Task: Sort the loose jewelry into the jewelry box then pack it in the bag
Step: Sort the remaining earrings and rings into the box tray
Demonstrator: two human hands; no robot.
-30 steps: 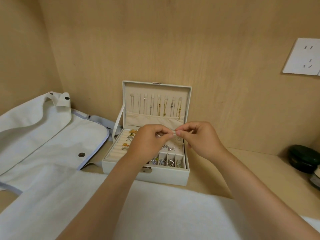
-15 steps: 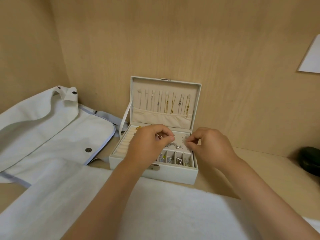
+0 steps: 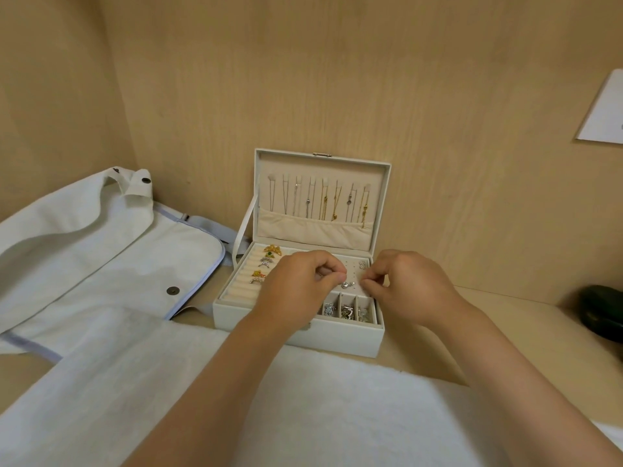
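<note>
jewelry box [image 3: 300, 326] is stood open on the tabletop [image 3: 505, 335], bag [image 3: 84, 261] laid flat at its left. left hand [image 3: 296, 286] and right hand [image 3: 409, 286] are held over the earring panel, fingertips pinched; whether anything is gripped cannot be told. a silver earring [image 3: 347, 284] is seen between them.

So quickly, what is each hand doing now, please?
Left hand: fingers pinched; contents cannot be told.
Right hand: fingers pinched; contents cannot be told.

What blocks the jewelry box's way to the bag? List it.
Nothing visible stands between them: the jewelry box sits right beside the bag on the left. But its lid is upright and open, and both hands are working over its tray.
</note>
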